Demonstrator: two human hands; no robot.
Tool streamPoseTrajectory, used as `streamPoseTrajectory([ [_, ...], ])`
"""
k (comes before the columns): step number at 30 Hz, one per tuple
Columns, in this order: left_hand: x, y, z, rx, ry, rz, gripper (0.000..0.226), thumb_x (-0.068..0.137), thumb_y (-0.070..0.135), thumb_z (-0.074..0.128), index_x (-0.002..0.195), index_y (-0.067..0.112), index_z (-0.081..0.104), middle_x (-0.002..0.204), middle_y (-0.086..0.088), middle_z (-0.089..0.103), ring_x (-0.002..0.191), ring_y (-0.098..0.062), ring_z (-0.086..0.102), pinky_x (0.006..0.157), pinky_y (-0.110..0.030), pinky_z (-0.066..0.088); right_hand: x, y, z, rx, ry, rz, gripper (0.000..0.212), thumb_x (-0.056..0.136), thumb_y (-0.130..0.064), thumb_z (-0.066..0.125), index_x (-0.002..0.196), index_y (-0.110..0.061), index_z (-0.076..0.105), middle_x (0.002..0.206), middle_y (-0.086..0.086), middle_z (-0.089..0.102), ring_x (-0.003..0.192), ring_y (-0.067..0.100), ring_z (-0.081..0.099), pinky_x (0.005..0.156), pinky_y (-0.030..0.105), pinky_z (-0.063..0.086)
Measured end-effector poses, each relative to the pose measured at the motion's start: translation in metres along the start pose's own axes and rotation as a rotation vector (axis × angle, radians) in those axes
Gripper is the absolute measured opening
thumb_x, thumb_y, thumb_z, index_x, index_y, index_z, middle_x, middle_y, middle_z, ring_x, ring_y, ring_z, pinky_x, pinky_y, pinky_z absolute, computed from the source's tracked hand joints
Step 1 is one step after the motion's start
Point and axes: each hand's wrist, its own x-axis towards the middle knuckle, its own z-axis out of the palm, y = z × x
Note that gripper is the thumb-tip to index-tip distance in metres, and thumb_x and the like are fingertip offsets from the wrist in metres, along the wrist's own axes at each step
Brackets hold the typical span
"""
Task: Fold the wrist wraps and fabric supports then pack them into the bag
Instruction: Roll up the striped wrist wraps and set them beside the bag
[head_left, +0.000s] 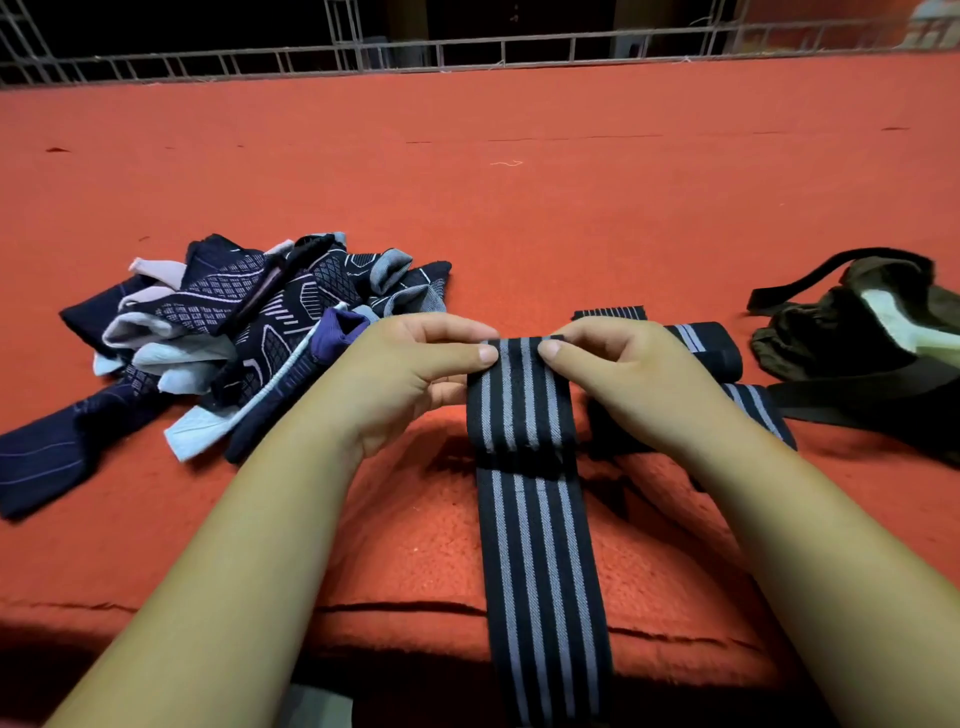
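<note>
Counts first: we see one long black elastic wrist wrap with grey stripes (524, 415) under our hands, and two more striped wraps already rolled (711, 348) just beyond and beside our right hand, with a short striped end showing behind them. One heap of dark navy patterned fabric supports with pale grey cuffs (228, 332) lies to the left; how many pieces it holds we cannot tell. One dark olive cloth bag with black straps (862, 338) sits at the far right, its mouth open. Everything rests on a red fleece blanket (519, 208).

Both our forearms reach forward from the bottom edge. Our left hand (410, 374) and right hand (618, 379) meet at the top of the wrap, thumbs on its upper face, fingers curled behind, each pinching a corner of the folded-over end. Below that fold, the wrap's loose tail runs straight toward us and off the blanket's near edge.
</note>
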Motion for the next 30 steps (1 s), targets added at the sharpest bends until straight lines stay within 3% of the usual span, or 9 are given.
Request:
streamPoseTrajectory([
  [3, 0.0, 0.004, 0.006, 0.0, 0.028, 0.065, 0.019, 0.094, 0.004, 0.075, 0.113, 0.004, 0.075, 0.107, -0.01, 0.079, 0.099, -0.021, 0.076, 0.083, -0.033, 0.063, 0.003, -0.001, -0.004, 0.112, 0.044, -0.02, 0.011, 0.104, -0.028, 0.07, 0.1, -0.023, 0.079, 0.089, -0.017, 0.078, 0.077, -0.008, 0.066, 0.072, 0.01, 0.045],
  [7, 0.0, 0.004, 0.007, 0.109, -0.054, -0.01, 0.03, 0.096, 0.023, 0.078, 0.119, 0.003, 0.073, 0.119, -0.014, 0.078, 0.111, -0.034, 0.075, 0.099, -0.047, 0.06, 0.007, 0.001, -0.004, 0.171, 0.181, -0.038, 0.01, 0.104, -0.027, 0.07, 0.103, -0.024, 0.08, 0.091, -0.014, 0.079, 0.078, 0.001, 0.069, 0.076, 0.024, 0.053],
  [10, -0.001, 0.0, 0.008, 0.207, -0.051, -0.046, 0.035, 0.095, 0.021, 0.079, 0.121, 0.0, 0.072, 0.115, -0.014, 0.079, 0.1, -0.03, 0.076, 0.094, -0.045, 0.059, 0.008, 0.002, -0.003, 0.177, 0.225, -0.044, 0.011, 0.104, -0.026, 0.07, 0.105, -0.023, 0.08, 0.093, -0.013, 0.08, 0.083, 0.003, 0.072, 0.078, 0.024, 0.055],
  [13, 0.0, -0.001, 0.01, 0.191, 0.016, 0.007, 0.023, 0.095, 0.015, 0.078, 0.115, 0.003, 0.075, 0.116, -0.013, 0.079, 0.107, -0.03, 0.077, 0.099, -0.049, 0.061, 0.006, 0.0, -0.009, 0.114, 0.08, 0.022, 0.016, 0.104, -0.038, 0.068, 0.105, -0.026, 0.078, 0.08, -0.022, 0.074, 0.068, -0.006, 0.062, 0.068, 0.014, 0.045],
  [14, 0.001, 0.0, 0.01, 0.172, 0.039, 0.019, 0.022, 0.096, 0.014, 0.077, 0.115, 0.003, 0.075, 0.116, -0.012, 0.08, 0.106, -0.027, 0.077, 0.1, -0.049, 0.061, 0.005, 0.0, -0.011, 0.048, 0.021, 0.046, 0.021, 0.104, -0.044, 0.067, 0.1, -0.026, 0.077, 0.076, -0.021, 0.071, 0.065, -0.005, 0.06, 0.068, 0.017, 0.044],
  [16, 0.003, 0.001, 0.009, 0.144, 0.083, 0.04, 0.023, 0.098, 0.015, 0.075, 0.117, 0.003, 0.075, 0.116, -0.011, 0.08, 0.104, -0.024, 0.076, 0.103, -0.05, 0.06, 0.004, 0.002, -0.013, -0.057, -0.083, 0.09, 0.036, 0.102, -0.055, 0.064, 0.088, -0.022, 0.072, 0.07, -0.009, 0.064, 0.062, 0.006, 0.053, 0.068, 0.031, 0.041],
  [19, 0.003, 0.002, 0.008, 0.126, 0.116, 0.068, 0.024, 0.099, 0.016, 0.074, 0.119, 0.004, 0.075, 0.118, -0.011, 0.08, 0.112, -0.029, 0.076, 0.104, -0.053, 0.059, 0.004, 0.004, -0.014, -0.017, -0.153, 0.119, 0.042, 0.1, -0.055, 0.066, 0.094, -0.014, 0.071, 0.077, 0.013, 0.063, 0.062, 0.013, 0.047, 0.066, 0.033, 0.039],
  [25, -0.002, 0.0, 0.006, 0.123, -0.03, -0.039, 0.029, 0.1, 0.018, 0.072, 0.128, 0.01, 0.072, 0.121, -0.01, 0.079, 0.108, -0.03, 0.076, 0.091, -0.041, 0.06, 0.008, 0.012, -0.009, 0.114, -0.062, 0.099, 0.024, 0.101, -0.04, 0.073, 0.099, -0.016, 0.072, 0.069, -0.002, 0.056, 0.061, 0.015, 0.045, 0.064, 0.035, 0.037],
  [30, 0.001, -0.005, 0.007, 0.079, 0.019, 0.004, 0.022, 0.1, 0.01, 0.071, 0.12, 0.0, 0.074, 0.117, -0.013, 0.08, 0.106, -0.026, 0.077, 0.085, -0.033, 0.063, 0.008, 0.014, -0.002, 0.129, -0.068, 0.096, 0.023, 0.102, -0.046, 0.07, 0.106, -0.023, 0.072, 0.073, -0.002, 0.059, 0.06, 0.013, 0.049, 0.066, 0.036, 0.039],
])
